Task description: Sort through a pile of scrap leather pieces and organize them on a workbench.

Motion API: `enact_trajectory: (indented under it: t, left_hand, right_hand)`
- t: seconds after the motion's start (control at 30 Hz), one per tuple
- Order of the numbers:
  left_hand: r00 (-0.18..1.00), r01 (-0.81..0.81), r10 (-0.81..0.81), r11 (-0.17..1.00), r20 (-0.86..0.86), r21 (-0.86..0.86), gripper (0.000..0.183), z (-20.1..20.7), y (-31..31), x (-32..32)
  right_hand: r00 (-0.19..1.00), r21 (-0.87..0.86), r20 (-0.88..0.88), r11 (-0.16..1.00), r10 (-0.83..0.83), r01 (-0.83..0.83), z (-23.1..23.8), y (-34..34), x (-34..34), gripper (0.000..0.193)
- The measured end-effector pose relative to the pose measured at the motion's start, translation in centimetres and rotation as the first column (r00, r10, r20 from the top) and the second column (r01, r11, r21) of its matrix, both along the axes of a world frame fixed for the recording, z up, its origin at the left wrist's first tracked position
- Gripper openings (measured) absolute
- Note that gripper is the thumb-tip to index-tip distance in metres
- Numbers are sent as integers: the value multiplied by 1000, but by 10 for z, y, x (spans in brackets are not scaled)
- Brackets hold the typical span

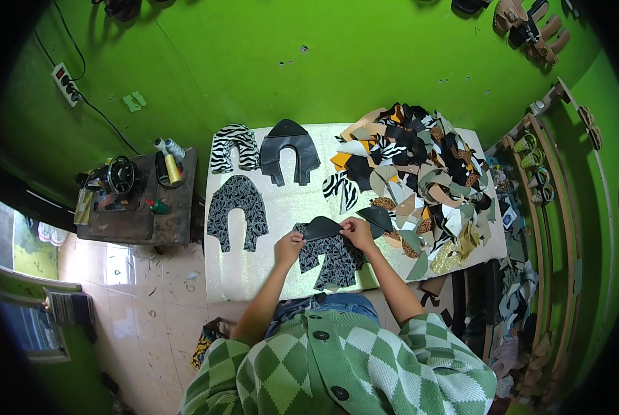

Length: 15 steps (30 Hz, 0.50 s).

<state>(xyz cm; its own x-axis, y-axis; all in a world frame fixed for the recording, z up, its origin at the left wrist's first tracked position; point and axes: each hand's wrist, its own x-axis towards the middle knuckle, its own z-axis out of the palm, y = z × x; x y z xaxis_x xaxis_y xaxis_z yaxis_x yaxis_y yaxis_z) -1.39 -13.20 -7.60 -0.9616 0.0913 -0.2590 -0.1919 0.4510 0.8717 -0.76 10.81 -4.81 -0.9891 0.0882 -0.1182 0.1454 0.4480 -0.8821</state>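
Observation:
A black, half-round shoe-upper piece (322, 228) is pinched at its left end by my left hand (292, 245) and at its right end by my right hand (355, 232). Beneath it lie dark grey patterned U-shaped pieces (335, 263) near the table's front edge. More black rounded pieces (376, 219) rest just right of my right hand. Farther left on the table are a grey patterned U-shaped piece (237, 191), a zebra-striped one (230, 140) and a plain black one (289, 136). A smaller zebra-striped piece (340, 190) lies between them and the scraps.
A large heap of mixed cut scraps (437, 173) covers the right of the pale table (254, 277). At left stands a sewing machine (112, 176) on a wooden stand with thread cones (173, 168). A wooden rack (541, 187) with sandals runs along the right wall.

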Motion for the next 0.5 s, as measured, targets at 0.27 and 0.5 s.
enact_trajectory:
  t: [0.27, 0.5]
  left_hand:
    - [985, 71, -78, 996, -157, -48, 25, 6, 1, 2]
    - [961, 244, -261, 957, -95, -159, 23, 18, -6, 0]
  right_hand:
    - [997, 106, 60, 993, 44, -50, -6, 3, -3, 26]
    - [972, 74, 166, 981, 167, -181, 9, 4, -11, 21]
